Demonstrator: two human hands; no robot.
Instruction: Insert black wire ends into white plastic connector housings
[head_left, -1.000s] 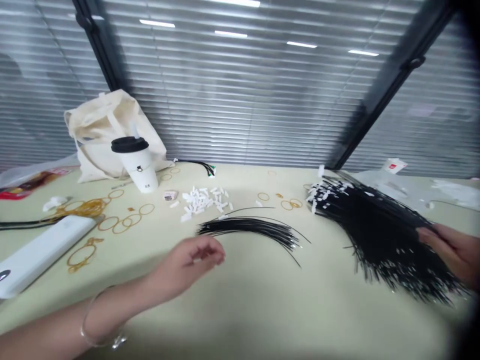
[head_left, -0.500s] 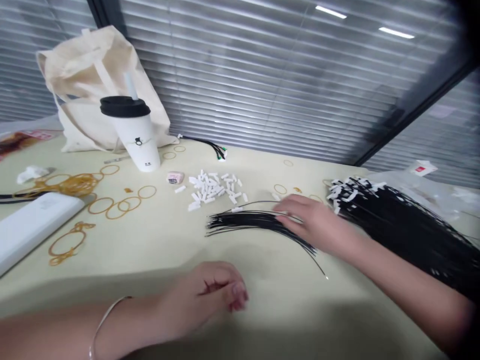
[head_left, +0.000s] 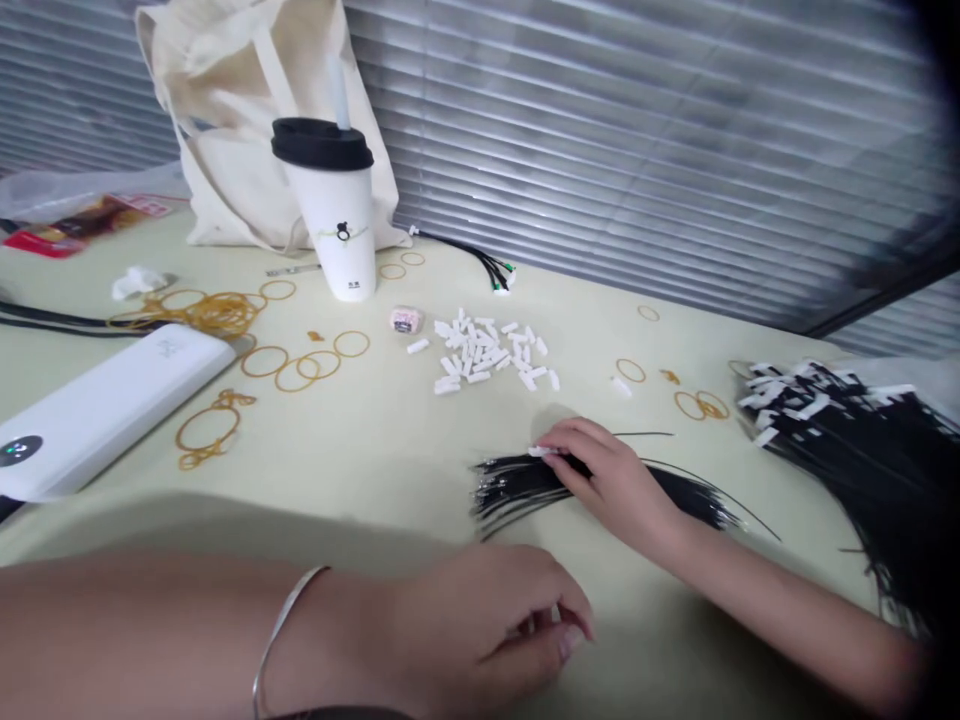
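Note:
My right hand (head_left: 607, 475) is over a loose bundle of thin black wires (head_left: 506, 490) with bare metal tips. Between its thumb and fingertips is a small white connector housing (head_left: 538, 451), just above the wires. My left hand (head_left: 487, 625), with a bracelet on the wrist, is nearer to me over the table. Its fingers are curled against the thumb; a small whitish spot shows in the gap, too unclear to name. Beyond the wires lies a pile of white connector housings (head_left: 480, 352).
A large bundle of black wires with white connectors (head_left: 862, 450) lies at the right. Rubber bands (head_left: 225, 312), a white power bank (head_left: 112, 415), a lidded cup (head_left: 337, 240) and a cloth bag (head_left: 232, 180) are on the left. Blinds (head_left: 600, 150) stand behind the table.
The view has shifted, so the table things appear further right. My right hand, earlier loosely over the wires, now pinches a white connector housing. My left hand stays curled.

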